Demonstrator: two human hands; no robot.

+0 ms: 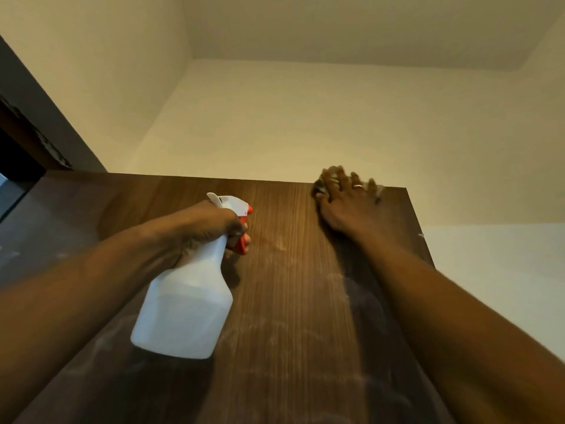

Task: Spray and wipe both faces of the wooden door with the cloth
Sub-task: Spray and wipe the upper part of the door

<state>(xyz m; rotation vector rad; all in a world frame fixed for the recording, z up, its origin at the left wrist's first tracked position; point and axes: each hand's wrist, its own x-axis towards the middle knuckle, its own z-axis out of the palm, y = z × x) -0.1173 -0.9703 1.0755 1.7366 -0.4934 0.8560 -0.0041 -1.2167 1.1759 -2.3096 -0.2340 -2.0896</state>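
Currently: view tilts up at the upper part of the wooden door (290, 270), its top edge running from 9 to 3 o'clock across the frame. Left hand (214, 224) sits at 9 o'clock of centre, fingers curled tight round the neck of the white spray bottle (186, 307), with one finger hooked over the orange trigger (243, 240). Nozzle faces the door at close range, presumably so mist lands on wood and not on the wall. Bottle body hangs toward 7 o'clock.

Right hand (348, 203) at 1 o'clock, near the door's top right corner, fingers spread and flat, pressing the cloth (319, 188) to the wood. Cloth is mostly hidden, only a dark bunch showing at the hand's 10 o'clock side. Hand is blurred, so likely mid-stroke; the flat palm probably spreads pressure. Pale streaks and haze on the face from 5 to 7 o'clock, judged not wiped yet.

Edges: fingertips reach the top edge and the free side edge at 3 o'clock is near the wrist, so a stroke toward 12 or 3 would run off the panel. Open room lies toward 9 and 6 o'clock. Dark door frame (30, 133) at 10 o'clock, well apart. Other face not in view
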